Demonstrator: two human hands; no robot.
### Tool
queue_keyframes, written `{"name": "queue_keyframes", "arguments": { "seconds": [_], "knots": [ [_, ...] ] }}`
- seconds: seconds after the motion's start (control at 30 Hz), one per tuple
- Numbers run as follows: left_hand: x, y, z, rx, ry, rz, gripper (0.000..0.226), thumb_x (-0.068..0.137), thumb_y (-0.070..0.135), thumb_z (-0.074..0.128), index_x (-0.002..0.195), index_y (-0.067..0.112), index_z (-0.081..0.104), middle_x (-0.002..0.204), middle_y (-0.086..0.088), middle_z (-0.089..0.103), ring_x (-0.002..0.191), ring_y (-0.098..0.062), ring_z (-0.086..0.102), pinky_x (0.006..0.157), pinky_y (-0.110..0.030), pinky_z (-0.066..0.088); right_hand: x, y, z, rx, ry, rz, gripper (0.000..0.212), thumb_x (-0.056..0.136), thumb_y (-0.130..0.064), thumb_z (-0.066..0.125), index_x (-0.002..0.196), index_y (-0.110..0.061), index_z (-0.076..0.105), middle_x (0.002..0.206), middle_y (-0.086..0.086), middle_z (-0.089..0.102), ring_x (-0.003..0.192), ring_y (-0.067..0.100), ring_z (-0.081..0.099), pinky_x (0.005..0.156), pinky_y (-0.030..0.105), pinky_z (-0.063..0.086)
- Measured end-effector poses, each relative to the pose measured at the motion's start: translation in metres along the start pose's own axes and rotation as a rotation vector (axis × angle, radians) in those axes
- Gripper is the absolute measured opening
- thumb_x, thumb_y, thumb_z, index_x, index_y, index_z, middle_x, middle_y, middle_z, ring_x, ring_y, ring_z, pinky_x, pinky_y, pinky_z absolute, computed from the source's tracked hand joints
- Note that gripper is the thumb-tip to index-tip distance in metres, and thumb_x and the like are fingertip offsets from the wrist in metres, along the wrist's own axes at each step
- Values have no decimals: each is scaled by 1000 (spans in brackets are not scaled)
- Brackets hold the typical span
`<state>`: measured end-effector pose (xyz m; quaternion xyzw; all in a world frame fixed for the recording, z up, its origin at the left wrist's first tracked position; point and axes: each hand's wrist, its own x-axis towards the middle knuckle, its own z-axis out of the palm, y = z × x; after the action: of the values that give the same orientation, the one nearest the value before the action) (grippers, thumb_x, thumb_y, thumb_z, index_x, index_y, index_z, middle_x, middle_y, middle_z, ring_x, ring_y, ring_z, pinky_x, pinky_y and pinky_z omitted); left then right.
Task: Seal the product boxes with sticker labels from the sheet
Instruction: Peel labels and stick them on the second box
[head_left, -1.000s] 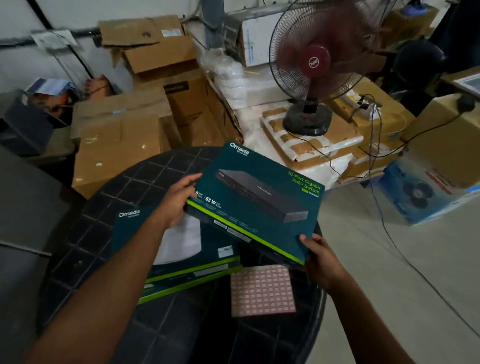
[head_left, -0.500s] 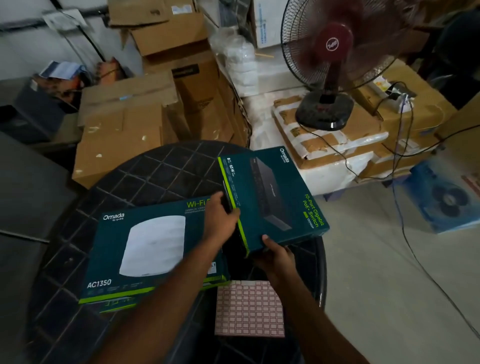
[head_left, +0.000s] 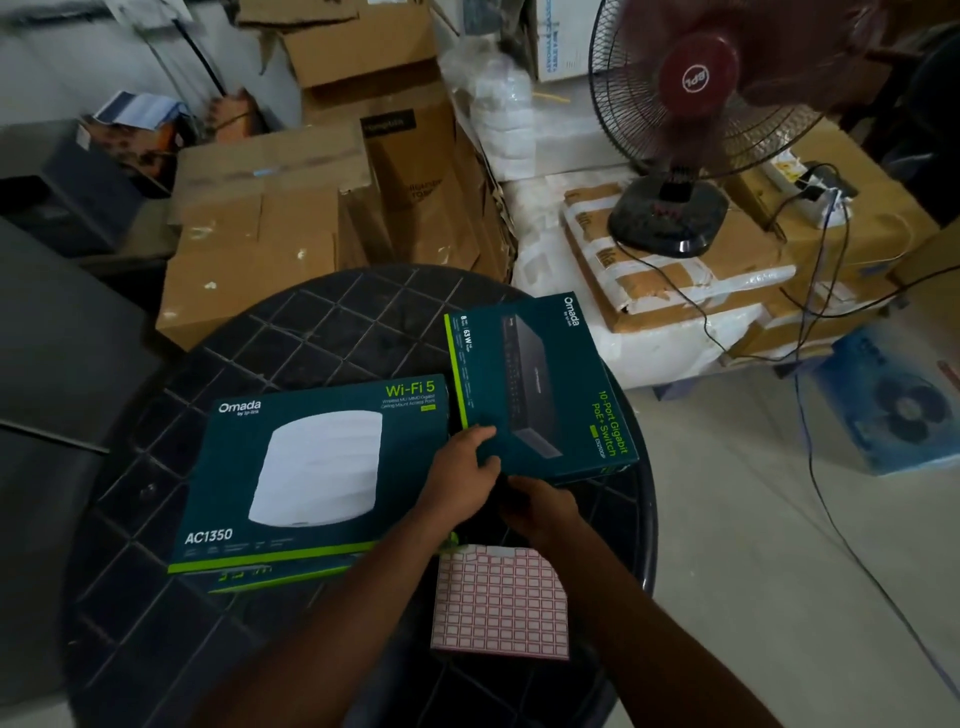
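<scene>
A dark teal switch box (head_left: 540, 379) lies lengthwise at the right side of the round black table (head_left: 311, 322). Its far right corner reaches past the table's rim. My left hand (head_left: 462, 478) grips the box's near left corner, with fingers on its top face. At the near edge my right hand (head_left: 540, 506) holds the box, its fingertips hidden beneath. A teal Wi-Fi 5 box (head_left: 311, 467) rests flat to the left on top of another similar box. A sticker sheet (head_left: 498, 603) with a pink grid of labels sits on the table below my hands.
Brown cartons (head_left: 260, 218) are stacked behind the table. A running stand fan (head_left: 691, 104) stands on wrapped parcels at the right, its cables trailing over the floor. A blue fan carton (head_left: 893, 400) sits on the floor at far right.
The switch box has turned from crosswise to lengthwise and come down beside the Wi-Fi 5 box. Both hands have slid together at its near left corner.
</scene>
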<state>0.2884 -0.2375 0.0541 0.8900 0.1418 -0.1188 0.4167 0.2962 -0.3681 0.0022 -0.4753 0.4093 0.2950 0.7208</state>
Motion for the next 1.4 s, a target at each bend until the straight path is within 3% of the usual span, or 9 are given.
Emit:
{"name": "queue_keyframes", "arguments": {
  "seconds": [0.1, 0.23, 0.33, 0.47, 0.63, 0.77, 0.9, 1.17, 1.4],
  "knots": [
    [-16, -15, -22, -15, 53, 88, 42, 95, 16, 64, 136, 22, 59, 141, 2, 54, 119, -14, 57, 99, -25, 44, -8, 10, 5, -61, -33, 1, 11, 98, -1, 57, 108, 2, 58, 88, 20, 61, 76, 30, 61, 76, 43, 54],
    [-45, -65, -63, 60, 143, 129, 36, 90, 15, 69, 126, 21, 67, 134, -1, 60, 124, -19, 54, 105, -31, 44, -27, 42, 21, -249, -96, -66, 14, 96, -15, 60, 107, -6, 63, 78, 15, 55, 63, 22, 51, 58, 28, 42],
    [-75, -116, -104, 55, 285, 69, 33, 88, 9, 71, 120, 16, 69, 124, 3, 65, 115, -24, 58, 94, -25, 43, -39, 73, 34, -408, -54, -282, 14, 96, -25, 65, 102, -12, 70, 103, 15, 71, 85, 25, 64, 69, 32, 49],
    [-107, -194, -159, 116, 484, -136, 34, 85, 12, 73, 118, 12, 70, 121, -12, 67, 115, -36, 57, 101, -37, 36, -72, 106, 54, -579, 45, -522, 37, 98, -35, 64, 130, -16, 65, 123, 2, 68, 113, 22, 61, 96, 34, 46],
    [-123, -253, -194, -163, 358, -267, 50, 90, 21, 70, 139, 16, 58, 141, -18, 54, 131, -34, 49, 115, -45, 36, -90, 137, 69, -541, 53, -609, 40, 91, -23, 73, 130, -16, 66, 119, 1, 73, 113, 23, 68, 104, 45, 51],
    [-138, -259, -217, -299, 371, -231, 41, 91, 15, 68, 132, 19, 62, 133, -14, 52, 121, -29, 55, 110, -44, 42, -119, 159, 86, -255, -11, -535, 42, 94, -15, 70, 132, -17, 54, 122, 8, 66, 100, 18, 66, 77, 34, 50],
    [-169, -260, -231, -250, 339, -166, 41, 93, 15, 67, 133, 17, 61, 133, -11, 51, 112, -21, 56, 107, -38, 44, -138, 170, 90, -87, 35, -489, 36, 92, -29, 73, 116, -21, 48, 122, 11, 60, 106, 28, 63, 84, 49, 54],
    [-215, -265, -232, -29, 357, -7, 50, 82, 27, 81, 128, 21, 63, 140, -13, 53, 132, -32, 47, 113, -44, 38, -176, 154, 70, -208, -113, -648, 29, 85, -1, 75, 94, -15, 52, 103, 7, 63, 94, 29, 64, 71, 44, 51],
    [-239, -163, -251, 29, 324, 303, 80, 82, 42, 80, 149, 43, 37, 163, 6, 21, 149, -21, 19, 114, -47, 30, -208, 126, 76, -487, -423, -988, 30, 74, 12, 80, 90, -5, 61, 131, 5, 66, 119, 22, 66, 91, 42, 59]
  ]
}}
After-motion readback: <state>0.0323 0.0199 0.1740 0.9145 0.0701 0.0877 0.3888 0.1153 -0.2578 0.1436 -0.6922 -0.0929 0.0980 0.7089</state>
